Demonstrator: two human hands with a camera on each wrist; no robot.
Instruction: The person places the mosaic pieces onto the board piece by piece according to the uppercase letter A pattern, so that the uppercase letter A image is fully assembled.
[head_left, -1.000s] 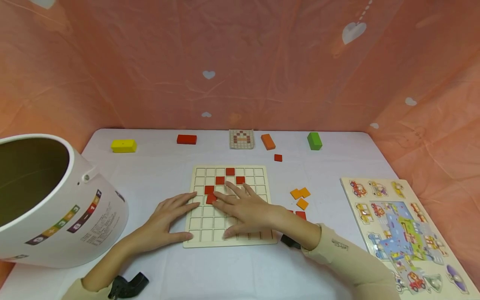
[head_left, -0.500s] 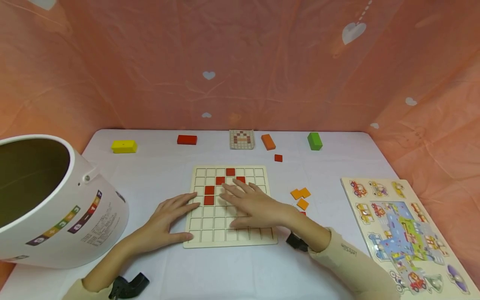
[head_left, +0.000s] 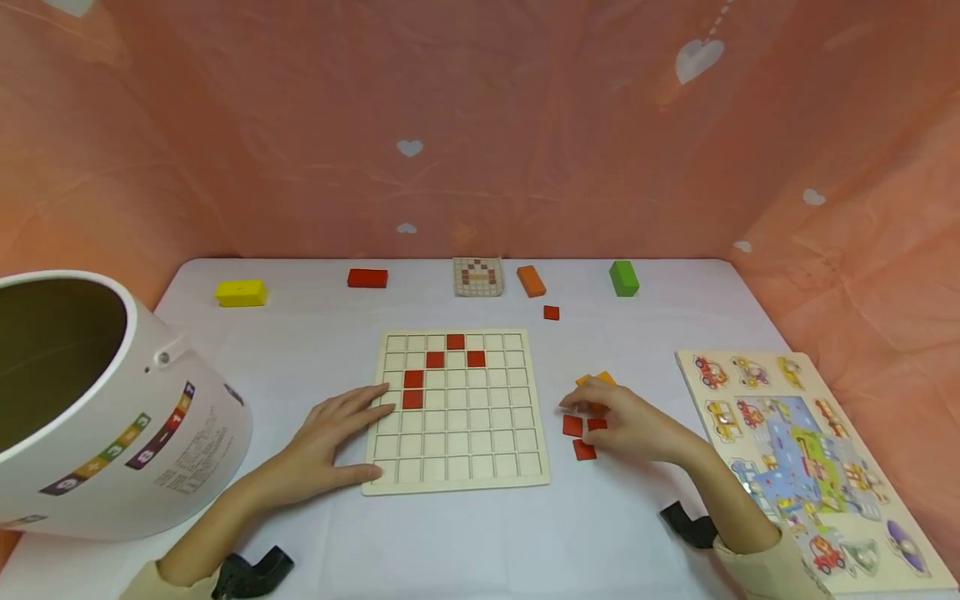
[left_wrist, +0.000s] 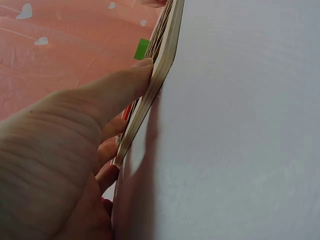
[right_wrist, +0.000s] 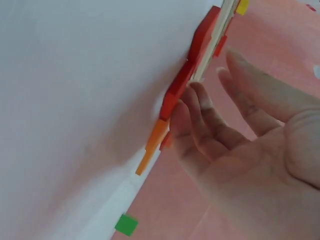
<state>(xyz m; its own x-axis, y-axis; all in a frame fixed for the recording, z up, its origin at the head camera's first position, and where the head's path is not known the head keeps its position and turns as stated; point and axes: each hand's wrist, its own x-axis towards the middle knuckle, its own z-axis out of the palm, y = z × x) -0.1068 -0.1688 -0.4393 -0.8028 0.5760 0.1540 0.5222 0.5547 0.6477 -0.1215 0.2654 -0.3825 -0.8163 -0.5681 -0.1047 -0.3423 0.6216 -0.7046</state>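
Fingers (head_left: 581,406) of right hand (head_left: 630,425) loosely spread over red tiles (head_left: 579,433), right of centre (nothing gripped yet); left hand (head_left: 330,437) flat, steadying grid board (head_left: 455,417) on table (head_left: 300,350). Picking step; next probably pinching one tile.

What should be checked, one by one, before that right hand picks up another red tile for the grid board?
1. Grid board held steady: ok. The left hand rests flat against its left edge.
2. Free cells on the board: ok. Only five red tiles sit in it, and most squares are bare.
3. Loose red tiles within reach: ok. The right hand is on them, right of the board.
4. A tile already pinched: cannot tell. The fingers touch the tiles, but no grip shows.
5. Orange tiles kept apart: not ok. They lie right beside the red ones, partly under the hand.
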